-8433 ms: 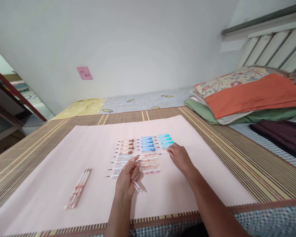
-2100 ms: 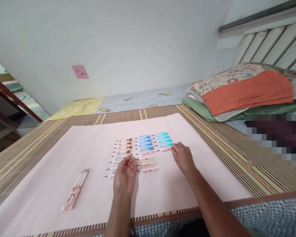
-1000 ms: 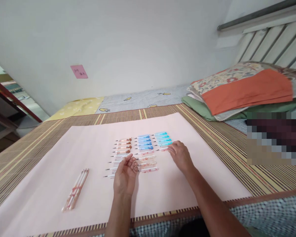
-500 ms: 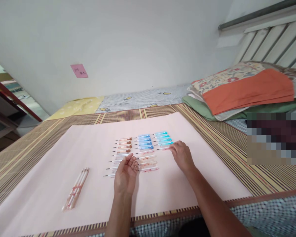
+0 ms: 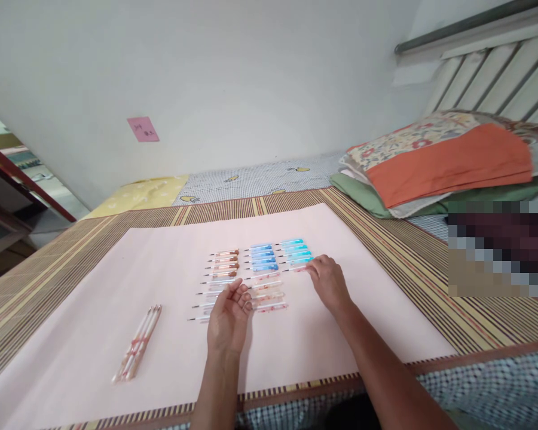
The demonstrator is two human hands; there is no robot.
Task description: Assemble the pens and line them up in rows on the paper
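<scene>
Two changes stand out against the frame of 8.4 s ago. First, the left hand [image 5: 228, 316], center of frame, then had clear pens poking out below its fingers; now its palm is turned up and bare, fingers half curled and loosely spread. Second, the pink pen [image 5: 297, 269], right of center, was then mostly covered, only its white shaft visible; now part of the pink barrel shows too. Compared with 0.5 s ago, both hands are in nearly the same spots. Right hand [image 5: 329, 283]: thumb and forefinger closed on the right end of the pink pen, other fingers folded in. Left fingertips lie over the inner ends of the pink pens [image 5: 273, 307]; contact cannot be determined. Layout, mid-frame on the sheet [image 5: 174, 257]: three columns, tips to the left. Left column, four brown pens [image 5: 231, 267] above four pale pens [image 5: 206, 306], the latter partly behind the left hand. Middle column, four blue pens [image 5: 265, 261] above the four pink pens. Right column, four teal pens [image 5: 301, 254], with the held pen just below. At lower left, well apart from the columns, the bundle [image 5: 137, 344] lies slanted, tips toward the top of the frame.
</scene>
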